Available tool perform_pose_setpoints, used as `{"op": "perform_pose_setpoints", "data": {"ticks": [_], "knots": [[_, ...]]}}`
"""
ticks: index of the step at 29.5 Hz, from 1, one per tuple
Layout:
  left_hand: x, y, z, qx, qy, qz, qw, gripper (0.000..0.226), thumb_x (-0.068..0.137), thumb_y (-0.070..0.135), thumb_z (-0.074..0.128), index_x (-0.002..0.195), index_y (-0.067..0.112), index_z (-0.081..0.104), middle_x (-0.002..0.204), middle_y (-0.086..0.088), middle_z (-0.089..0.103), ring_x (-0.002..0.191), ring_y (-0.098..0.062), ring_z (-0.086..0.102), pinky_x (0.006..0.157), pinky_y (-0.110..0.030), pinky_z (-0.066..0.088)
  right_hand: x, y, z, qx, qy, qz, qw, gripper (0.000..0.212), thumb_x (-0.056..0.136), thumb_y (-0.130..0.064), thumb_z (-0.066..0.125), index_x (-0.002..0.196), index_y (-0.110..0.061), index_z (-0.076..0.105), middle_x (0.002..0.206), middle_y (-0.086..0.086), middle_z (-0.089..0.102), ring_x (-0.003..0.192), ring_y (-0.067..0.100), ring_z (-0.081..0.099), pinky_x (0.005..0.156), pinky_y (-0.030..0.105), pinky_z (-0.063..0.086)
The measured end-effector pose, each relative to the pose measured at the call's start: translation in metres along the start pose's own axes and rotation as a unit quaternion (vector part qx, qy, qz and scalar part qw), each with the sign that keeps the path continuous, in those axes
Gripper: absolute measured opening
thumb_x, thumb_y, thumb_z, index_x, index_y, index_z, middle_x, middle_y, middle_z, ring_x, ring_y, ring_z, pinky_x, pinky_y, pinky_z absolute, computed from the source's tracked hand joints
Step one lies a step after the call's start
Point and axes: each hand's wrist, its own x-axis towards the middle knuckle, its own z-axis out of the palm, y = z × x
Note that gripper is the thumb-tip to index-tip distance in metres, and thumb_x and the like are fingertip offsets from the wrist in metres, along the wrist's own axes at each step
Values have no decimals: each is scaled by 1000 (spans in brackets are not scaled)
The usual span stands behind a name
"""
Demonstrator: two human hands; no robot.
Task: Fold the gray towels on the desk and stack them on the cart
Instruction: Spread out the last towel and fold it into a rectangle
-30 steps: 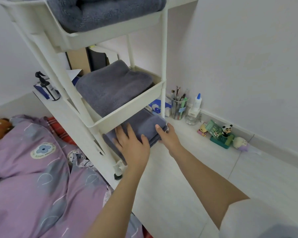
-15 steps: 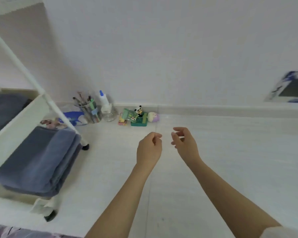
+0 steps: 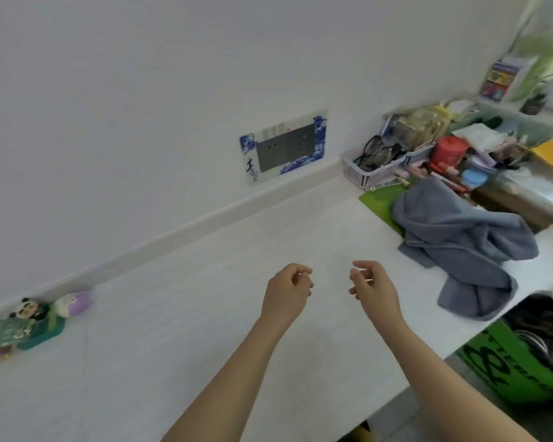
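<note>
Now that one folded towel sits on the cart, turned away from it
Both hands, left hand [image 3: 288, 290] and right hand [image 3: 372, 290], loosely curled and empty, near crumpled gray towel [image 3: 460, 240] on desk [image 3: 205, 314]: next to fold

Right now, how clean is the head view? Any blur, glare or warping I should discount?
Head view: wide-angle warp bends the desk edge and wall line; motion blur smears the right-side clutter and plant; the gray towel and both hands, left and right, read clearly; light is soft, no glare.
</note>
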Motion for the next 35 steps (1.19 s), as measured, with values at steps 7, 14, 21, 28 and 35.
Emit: {"op": "perform_pose_setpoints", "data": {"ticks": [7,14,21,28,35], "knots": [[50,67,121,3,-75,4,997,16,97,25,45,100,20,60,90,3,66,77,-12,65,67,-19,47,66,31,-119,1,86,27,996,17,95,-24,52,110,-17,54,87,-2,62,77,15,64,66,26,48],[87,99,211,25,-145,-9,989,18,96,35,46,90,21,57,90,3,64,81,-14,66,69,-26,48,112,63,-194,-56,175,48,982,22,92,-30,55,111,-18,58,101,-1,60,91,14,58,73,27,46],[116,114,267,-20,-193,-81,978,15,98,33,43,94,25,54,101,-1,60,84,-16,63,79,-34,52,139,89,-226,-240,135,130,953,40,90,-42,55,124,-21,55,126,2,54,118,28,48,97,44,39],[128,110,290,-350,-195,-259,879,41,100,35,41,138,19,42,143,-8,39,138,-27,31,98,-42,38,138,94,-226,-102,116,107,982,6,93,-25,56,91,-20,59,78,-5,58,79,16,56,62,20,40],[125,116,295,-482,-151,-299,810,39,99,24,47,134,8,42,120,-18,52,114,-32,49,97,-41,42,132,78,-218,-48,63,79,994,19,97,-24,49,89,-16,63,80,-4,62,77,7,55,62,17,40]]}}
